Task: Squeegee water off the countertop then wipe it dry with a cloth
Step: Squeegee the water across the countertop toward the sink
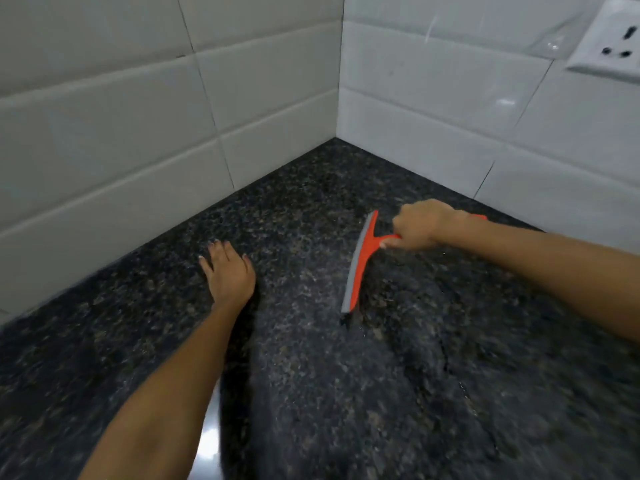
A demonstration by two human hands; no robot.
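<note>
Gripping the orange squeegee (360,261) by its handle, the right hand (420,225) sets the blade on the granite desk (311,375), left of its fingers; the left hand (230,271) rests flat, fingers released. Squeegeeing appears underway; no cloth in view, so wiping remains.

R hand (420,224) grips handle of orange squeegee (360,263), blade edge down on dark speckled table (311,375). L hand (228,271) lies flat on table, fingers spread, well left of squeegee. White tiled walls (138,133) meet in corner behind; socket (609,39) top right.
</note>
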